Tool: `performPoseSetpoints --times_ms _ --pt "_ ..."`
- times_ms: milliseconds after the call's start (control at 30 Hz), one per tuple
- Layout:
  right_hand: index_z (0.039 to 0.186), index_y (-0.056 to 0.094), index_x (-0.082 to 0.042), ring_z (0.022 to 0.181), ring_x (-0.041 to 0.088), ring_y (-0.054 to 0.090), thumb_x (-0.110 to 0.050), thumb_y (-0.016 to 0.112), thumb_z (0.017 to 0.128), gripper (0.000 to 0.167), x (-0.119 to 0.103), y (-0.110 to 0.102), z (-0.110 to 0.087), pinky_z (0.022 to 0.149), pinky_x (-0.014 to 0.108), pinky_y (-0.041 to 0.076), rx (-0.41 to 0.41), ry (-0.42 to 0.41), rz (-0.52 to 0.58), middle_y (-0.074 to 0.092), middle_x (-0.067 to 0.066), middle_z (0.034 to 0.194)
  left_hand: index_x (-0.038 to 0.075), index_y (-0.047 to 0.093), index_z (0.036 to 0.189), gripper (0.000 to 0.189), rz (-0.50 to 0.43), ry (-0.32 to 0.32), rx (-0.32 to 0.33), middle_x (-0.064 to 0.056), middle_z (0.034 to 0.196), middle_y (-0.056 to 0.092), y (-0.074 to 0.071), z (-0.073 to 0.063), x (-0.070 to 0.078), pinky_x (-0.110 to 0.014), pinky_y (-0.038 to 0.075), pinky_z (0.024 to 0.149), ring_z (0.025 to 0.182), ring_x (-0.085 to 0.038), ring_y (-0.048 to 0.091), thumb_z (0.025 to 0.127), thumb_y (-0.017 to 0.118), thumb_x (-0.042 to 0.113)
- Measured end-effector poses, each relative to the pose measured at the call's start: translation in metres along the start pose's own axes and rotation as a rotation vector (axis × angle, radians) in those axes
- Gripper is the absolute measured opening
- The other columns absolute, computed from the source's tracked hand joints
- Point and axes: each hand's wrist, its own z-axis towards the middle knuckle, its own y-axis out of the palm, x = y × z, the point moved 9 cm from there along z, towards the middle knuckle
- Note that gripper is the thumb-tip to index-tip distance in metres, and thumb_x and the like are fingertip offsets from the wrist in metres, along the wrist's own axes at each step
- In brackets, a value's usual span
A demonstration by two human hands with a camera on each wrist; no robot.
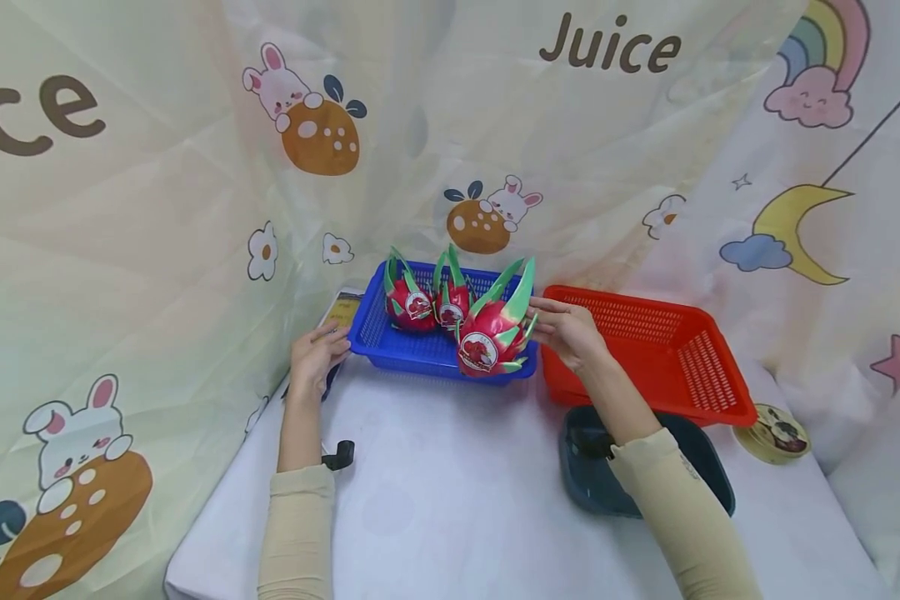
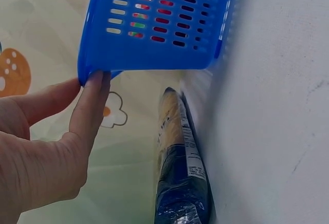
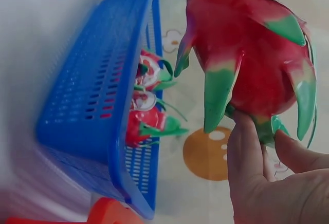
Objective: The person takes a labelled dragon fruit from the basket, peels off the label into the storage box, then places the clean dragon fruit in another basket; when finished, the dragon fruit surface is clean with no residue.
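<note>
In the head view a blue basket [image 1: 405, 357] stands at the back of the table with two dragon fruits inside, a left one [image 1: 411, 302] and a middle one [image 1: 452, 298]. My left hand [image 1: 317, 357] pinches the basket's left rim between thumb and fingers, as the left wrist view also shows. My right hand [image 1: 570, 329] holds a larger dragon fruit [image 1: 487, 333] above the basket's right end. In the right wrist view the fingers and thumb grip this dragon fruit [image 3: 247, 49] by its leafy end, apart from the basket [image 3: 97, 80].
Right of the blue basket is a red basket [image 1: 645, 367]. In front of it sits a dark teal tray [image 1: 592, 492], partly under my right forearm. A round tin [image 1: 776, 435] lies far right. A yellow and dark packet [image 2: 177, 157] lies by the left hand, a small black object [image 1: 339, 455] nearer.
</note>
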Motion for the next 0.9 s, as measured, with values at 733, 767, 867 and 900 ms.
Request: performPoseSetpoints --times_ms 733,767,867,900 --pt "0.142 0.058 0.008 0.098 0.022 0.075 -0.014 0.067 0.102 0.046 0.068 0.000 -0.049 0.089 0.038 0.063 -0.130 0.032 -0.181 0.078 0.004 0.108 0.000 0.042 0.157 0.063 -0.002 -0.002 -0.001 -0.020 0.149 0.057 0.003 0.004 -0.001 -0.028 0.057 0.098 0.127 -0.024 0.065 0.098 0.062 -0.009" --pt "0.141 0.059 0.009 0.098 0.022 0.075 -0.013 0.067 0.102 0.045 0.072 0.000 -0.050 0.089 0.039 0.063 -0.135 0.033 -0.189 0.078 0.005 0.108 0.000 0.042 0.157 0.063 -0.004 -0.004 0.001 -0.020 0.149 0.057 0.003 0.005 -0.001 -0.028 0.057 0.098 0.128 -0.024 0.064 0.098 0.062 -0.009" --pt "0.138 0.061 0.010 0.097 0.023 0.076 -0.012 0.068 0.101 0.043 0.085 -0.002 -0.054 0.091 0.043 0.062 -0.141 0.054 -0.207 0.078 0.007 0.108 0.001 0.043 0.157 0.063 0.002 -0.008 0.008 -0.019 0.149 0.058 0.003 0.004 -0.001 -0.028 0.056 0.099 0.130 -0.025 0.063 0.098 0.062 -0.009" --pt "0.137 0.062 0.010 0.097 0.023 0.076 -0.012 0.068 0.101 0.043 0.090 -0.002 -0.055 0.092 0.044 0.062 -0.144 0.062 -0.215 0.078 0.007 0.109 0.001 0.043 0.157 0.062 0.003 -0.007 0.010 -0.018 0.149 0.058 0.003 0.004 -0.001 -0.027 0.057 0.098 0.130 -0.025 0.063 0.098 0.062 -0.009"
